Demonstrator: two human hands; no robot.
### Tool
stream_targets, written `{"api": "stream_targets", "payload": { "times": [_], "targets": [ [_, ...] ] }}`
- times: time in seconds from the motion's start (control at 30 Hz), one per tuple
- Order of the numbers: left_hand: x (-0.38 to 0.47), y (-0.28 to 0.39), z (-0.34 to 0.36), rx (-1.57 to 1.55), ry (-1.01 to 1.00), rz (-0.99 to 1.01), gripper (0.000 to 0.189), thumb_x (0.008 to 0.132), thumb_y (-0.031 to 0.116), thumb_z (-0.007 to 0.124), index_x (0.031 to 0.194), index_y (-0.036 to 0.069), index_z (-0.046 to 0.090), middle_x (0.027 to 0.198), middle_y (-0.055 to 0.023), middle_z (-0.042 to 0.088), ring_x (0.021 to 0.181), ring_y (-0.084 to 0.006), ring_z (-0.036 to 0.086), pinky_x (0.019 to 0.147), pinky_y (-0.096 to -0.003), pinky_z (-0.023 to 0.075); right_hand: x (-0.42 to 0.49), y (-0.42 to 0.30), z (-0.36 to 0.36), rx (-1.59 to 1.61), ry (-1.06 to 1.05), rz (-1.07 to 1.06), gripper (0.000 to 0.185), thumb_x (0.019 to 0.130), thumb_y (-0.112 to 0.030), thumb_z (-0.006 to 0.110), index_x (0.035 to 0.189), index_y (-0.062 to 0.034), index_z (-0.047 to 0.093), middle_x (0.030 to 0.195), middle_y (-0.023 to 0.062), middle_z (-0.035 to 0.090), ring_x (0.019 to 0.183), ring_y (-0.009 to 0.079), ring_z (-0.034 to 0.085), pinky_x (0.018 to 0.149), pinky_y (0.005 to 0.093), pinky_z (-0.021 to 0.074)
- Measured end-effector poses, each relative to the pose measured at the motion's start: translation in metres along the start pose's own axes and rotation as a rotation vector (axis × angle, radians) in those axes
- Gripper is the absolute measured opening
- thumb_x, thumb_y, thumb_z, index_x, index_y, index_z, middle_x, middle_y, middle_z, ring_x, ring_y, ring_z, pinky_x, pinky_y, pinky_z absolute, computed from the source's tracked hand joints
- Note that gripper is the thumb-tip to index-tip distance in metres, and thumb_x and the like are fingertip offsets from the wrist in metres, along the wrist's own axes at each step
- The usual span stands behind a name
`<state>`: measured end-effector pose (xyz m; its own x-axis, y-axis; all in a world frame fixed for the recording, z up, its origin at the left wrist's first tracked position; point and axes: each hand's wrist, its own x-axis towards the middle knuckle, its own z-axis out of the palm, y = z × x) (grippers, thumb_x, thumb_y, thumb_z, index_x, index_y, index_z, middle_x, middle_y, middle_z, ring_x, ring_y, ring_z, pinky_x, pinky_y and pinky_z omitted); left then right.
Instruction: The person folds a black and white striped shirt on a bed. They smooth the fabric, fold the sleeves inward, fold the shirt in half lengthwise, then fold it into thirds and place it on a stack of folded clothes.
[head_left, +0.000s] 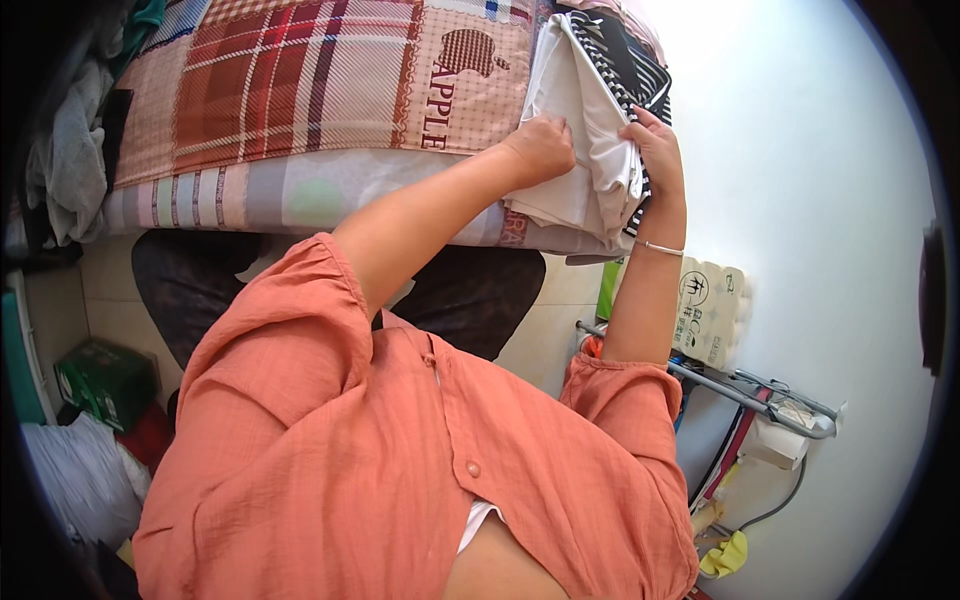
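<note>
A folded white garment (570, 97) lies at the right end of the bed, beside the wall. My left hand (544, 150) is curled into a fist at its near left part, gripping the cloth; the fingertips are hidden. With thumb and fingers, my right hand (658, 142) pinches the right edge of the same garment. Black-and-white striped clothing (656, 79) lies along and partly under that edge, close to my right fingers.
A plaid mat (300, 82) bearing writing covers the patterned bedding (315, 195). The white wall (787, 150) rises close on the right. Below stand packed toilet-paper rolls (712, 307) and a grey metal rack (720, 386). Grey cloth (71, 157) is heaped at the left, above a green box (112, 382).
</note>
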<state>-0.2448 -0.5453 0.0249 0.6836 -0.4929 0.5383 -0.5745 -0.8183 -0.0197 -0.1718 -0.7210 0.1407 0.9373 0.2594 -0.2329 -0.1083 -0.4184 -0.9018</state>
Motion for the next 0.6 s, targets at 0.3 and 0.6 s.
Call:
{"api": "stream_targets", "payload": {
  "times": [0.3, 0.6],
  "targets": [
    [0.013, 0.023, 0.006, -0.066, 0.14, -0.1, 0.011, 0.076, 0.014, 0.061, 0.074, 0.006, 0.068, 0.079, -0.0093, 0.067, 0.079, -0.0254, 0.067, 0.067, -0.0353, 0.0544, -0.002, -0.008, 0.001, -0.013, 0.028, -0.004, 0.064, 0.081, 0.002, 0.062, 0.141, 0.013, 0.046, 0.089, 0.0064, 0.069, 0.071, 0.0087, 0.061, 0.067, 0.0196, 0.0472],
    [-0.003, 0.035, -0.002, -0.035, 0.061, -0.145, 0.029, 0.085, 0.022, 0.058, 0.099, 0.0, 0.072, 0.113, -0.0211, 0.066, 0.115, -0.0348, 0.059, 0.101, -0.0513, 0.0418, -0.001, 0.002, 0.026, -0.214, 0.126, -0.105, 0.056, 0.077, -0.007, 0.063, 0.131, 0.0114, 0.059, 0.088, 0.0075, 0.069, 0.07, 0.0092, 0.059, 0.066, 0.0235, 0.0482]
  ]
}}
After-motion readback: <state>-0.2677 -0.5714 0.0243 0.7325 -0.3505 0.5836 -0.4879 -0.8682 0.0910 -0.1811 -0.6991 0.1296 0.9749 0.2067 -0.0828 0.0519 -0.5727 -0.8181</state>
